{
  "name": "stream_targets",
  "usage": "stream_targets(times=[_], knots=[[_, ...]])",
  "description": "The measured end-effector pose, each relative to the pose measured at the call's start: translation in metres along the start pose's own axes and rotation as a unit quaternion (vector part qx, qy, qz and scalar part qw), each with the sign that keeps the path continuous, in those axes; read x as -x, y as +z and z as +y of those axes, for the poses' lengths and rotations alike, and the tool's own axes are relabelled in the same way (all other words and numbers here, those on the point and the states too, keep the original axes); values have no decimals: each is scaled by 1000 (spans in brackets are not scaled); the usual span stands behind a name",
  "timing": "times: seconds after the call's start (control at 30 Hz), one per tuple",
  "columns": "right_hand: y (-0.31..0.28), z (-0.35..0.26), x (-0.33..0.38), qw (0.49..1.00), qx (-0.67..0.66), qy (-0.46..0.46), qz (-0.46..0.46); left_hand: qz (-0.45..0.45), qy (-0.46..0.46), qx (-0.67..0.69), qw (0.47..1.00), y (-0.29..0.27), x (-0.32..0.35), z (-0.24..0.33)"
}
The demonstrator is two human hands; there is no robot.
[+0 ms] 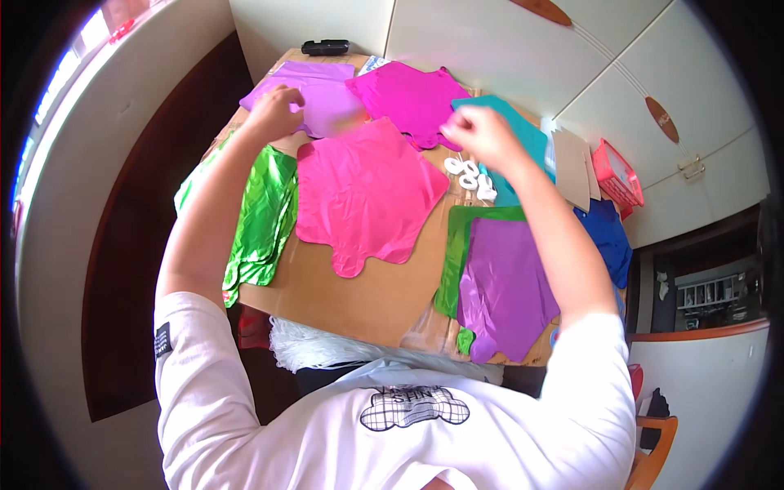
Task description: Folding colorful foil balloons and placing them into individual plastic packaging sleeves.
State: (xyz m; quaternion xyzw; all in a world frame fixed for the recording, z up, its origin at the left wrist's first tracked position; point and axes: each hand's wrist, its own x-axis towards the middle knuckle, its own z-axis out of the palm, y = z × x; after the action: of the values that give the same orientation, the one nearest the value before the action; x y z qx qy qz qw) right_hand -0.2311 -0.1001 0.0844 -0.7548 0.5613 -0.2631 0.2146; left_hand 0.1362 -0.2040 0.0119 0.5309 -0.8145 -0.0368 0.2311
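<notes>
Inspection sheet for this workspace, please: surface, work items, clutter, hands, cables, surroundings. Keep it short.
Surface: brown cardboard, partly covered.
Work items: pink foil piece in the middle; light purple piece, magenta piece and teal piece beyond it; crinkled green piece at left.
Clutter: white coils beside the teal piece; red basket at right; black object near the far edge.
Hands: left hand over the light purple piece; right hand near the magenta and teal pieces; fingers curled, grip unclear.
Cables: nothing seen for certain; coils' material unclear.
Surroundings: white cabinet doors, orange chair.
</notes>
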Motion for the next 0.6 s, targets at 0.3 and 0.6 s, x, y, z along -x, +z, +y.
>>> stream_targets(times=[0.3, 0.6], knots=[[90, 71, -168, 986, 67, 148, -44, -26, 86, 95, 991, 16, -13, 71], [96, 63, -146, 985, 95, 139, 40, 3, 146, 65, 987, 51, -5, 85]])
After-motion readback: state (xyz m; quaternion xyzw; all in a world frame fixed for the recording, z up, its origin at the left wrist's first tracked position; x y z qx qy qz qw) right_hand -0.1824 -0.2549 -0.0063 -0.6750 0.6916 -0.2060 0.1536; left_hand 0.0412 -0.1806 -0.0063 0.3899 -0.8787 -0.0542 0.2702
